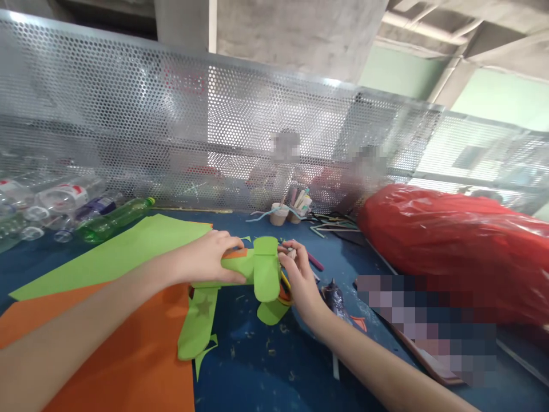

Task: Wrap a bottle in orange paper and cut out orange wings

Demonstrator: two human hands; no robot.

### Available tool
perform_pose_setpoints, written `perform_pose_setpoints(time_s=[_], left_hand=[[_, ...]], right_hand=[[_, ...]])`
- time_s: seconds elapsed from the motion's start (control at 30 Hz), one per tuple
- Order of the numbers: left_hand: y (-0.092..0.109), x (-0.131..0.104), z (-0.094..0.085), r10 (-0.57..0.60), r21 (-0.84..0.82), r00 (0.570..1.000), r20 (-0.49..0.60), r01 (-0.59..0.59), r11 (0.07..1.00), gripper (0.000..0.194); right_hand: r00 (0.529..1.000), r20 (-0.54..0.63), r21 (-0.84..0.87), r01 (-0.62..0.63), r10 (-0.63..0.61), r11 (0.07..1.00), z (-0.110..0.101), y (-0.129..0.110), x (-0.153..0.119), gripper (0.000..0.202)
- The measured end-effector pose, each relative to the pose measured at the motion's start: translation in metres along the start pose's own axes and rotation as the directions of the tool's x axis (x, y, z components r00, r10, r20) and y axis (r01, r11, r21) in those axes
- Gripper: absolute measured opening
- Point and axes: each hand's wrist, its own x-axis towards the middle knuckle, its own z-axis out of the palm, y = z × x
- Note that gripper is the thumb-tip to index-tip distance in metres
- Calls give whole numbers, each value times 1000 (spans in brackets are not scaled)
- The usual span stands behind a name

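Observation:
My left hand [218, 256] is closed around the body of a green paper model [242, 267] with a bit of orange on top. A rounded green flap [266, 274] stands at its right end, and a green strip with a star mark [201, 320] hangs below on the left. My right hand [302, 280] is closed beside the flap, fingertips pinched around something small and whitish, mostly hidden. Under that hand, a yellow loop [286, 281] like a scissors handle shows in part, by a rounded green piece [273, 312].
Green sheets [141, 246] and an orange sheet [141, 343] lie at left, near plastic bottles [115, 220]. Behind are cups of pens [279, 214] and a perforated metal screen [240, 114]. A red plastic bag [450, 246] and a blurred flat object [420, 337] occupy the right.

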Motion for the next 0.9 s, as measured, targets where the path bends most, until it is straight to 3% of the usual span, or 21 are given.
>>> perform_pose_setpoints(time_s=[0.1,0.3,0.53,0.6,0.7,0.9], left_hand=[[-7,9,3,8,29,1000,14,-8,1000,58],[-7,14,20,62,12,998,-20,-62,998,67],[11,24,30,151,-60,975,-166,-162,985,36],[10,31,31,152,-90,969,-194,-171,981,25],[7,38,31,126,-132,970,-207,-156,979,28],[9,35,33,103,-208,970,-221,-150,967,25]], right_hand=[[993,-64,-23,102,-104,994,1,-14,2,35],[982,-74,-139,159,-171,977,-10,-42,-6,28],[988,-39,-200,138,-149,970,-27,-33,-13,12],[995,9,-218,97,-97,971,-26,-30,-19,17],[993,117,-242,55,-28,969,-21,-24,-28,16],[945,317,-431,218,-79,875,-17,-10,-41,12]])
